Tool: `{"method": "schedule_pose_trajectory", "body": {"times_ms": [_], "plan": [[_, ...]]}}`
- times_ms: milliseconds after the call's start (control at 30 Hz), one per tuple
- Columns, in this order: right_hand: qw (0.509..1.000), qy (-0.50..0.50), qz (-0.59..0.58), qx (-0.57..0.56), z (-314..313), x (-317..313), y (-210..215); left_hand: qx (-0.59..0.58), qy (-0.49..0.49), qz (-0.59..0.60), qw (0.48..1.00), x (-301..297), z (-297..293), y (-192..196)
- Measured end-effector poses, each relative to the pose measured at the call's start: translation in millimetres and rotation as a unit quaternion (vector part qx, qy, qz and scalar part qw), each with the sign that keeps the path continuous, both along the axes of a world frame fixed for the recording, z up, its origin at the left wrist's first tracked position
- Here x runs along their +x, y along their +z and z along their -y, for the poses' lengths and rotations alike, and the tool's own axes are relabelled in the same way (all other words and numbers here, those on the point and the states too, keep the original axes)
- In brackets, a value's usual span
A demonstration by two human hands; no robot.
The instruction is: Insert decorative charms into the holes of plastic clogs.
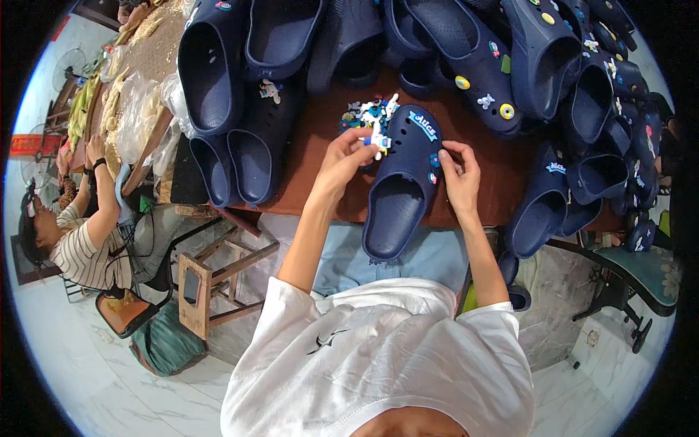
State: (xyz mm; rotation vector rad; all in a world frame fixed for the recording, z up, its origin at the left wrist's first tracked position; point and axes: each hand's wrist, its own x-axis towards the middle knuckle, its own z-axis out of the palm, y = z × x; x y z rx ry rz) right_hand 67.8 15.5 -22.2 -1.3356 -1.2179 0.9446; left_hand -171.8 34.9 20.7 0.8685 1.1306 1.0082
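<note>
A dark blue clog (397, 218) lies in front of me with its toe pointing away, its heel reaching over the near table edge. A light blue name charm sits across its toe, and small coloured charms line its right side. My left hand (336, 164) pinches a white figure-shaped shoe charm (381, 141) with blue and yellow bits at the clog's left edge. Beyond that hand lies a pile of small charms (370, 109) in white, blue and black. My right hand (461, 178) grips the clog's right edge, thumb and fingertips beside the side charms.
Many dark blue clogs (211, 73) crowd the brown tabletop (320, 124) on the left, at the back and on the right, some with charms. At the left a person in a striped shirt (91, 240) works at another table. A wooden stool (196, 295) stands on the floor.
</note>
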Motion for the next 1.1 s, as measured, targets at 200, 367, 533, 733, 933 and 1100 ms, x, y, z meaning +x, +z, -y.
{"method": "schedule_pose_trajectory", "body": {"times_ms": [200,367,533,733,933,1100], "plan": [[0.998,0.043,-0.026,0.024,21.1,-10.7,19.3,0.028,-0.078,-0.016,0.996,11.4,-20.6,-2.9],[0.988,0.045,0.118,0.086,21.3,-9.7,27.3,0.019,-0.092,-0.036,0.995,16.3,-26.6,-3.0],[0.981,0.056,0.158,0.096,23.8,-11.2,35.8,0.015,-0.069,-0.035,0.997,21.6,-28.3,-7.6],[0.977,0.094,0.169,0.091,31.3,-10.4,42.3,-0.026,-0.087,-0.019,0.996,16.7,-37.2,-20.8],[0.958,0.114,0.250,0.079,38.1,-20.3,47.7,-0.167,-0.111,0.051,0.978,10.2,-50.0,-20.7],[0.961,0.091,0.242,0.096,36.8,-22.4,39.7,-0.154,-0.126,-0.022,0.980,17.7,-54.9,-5.1]]}}
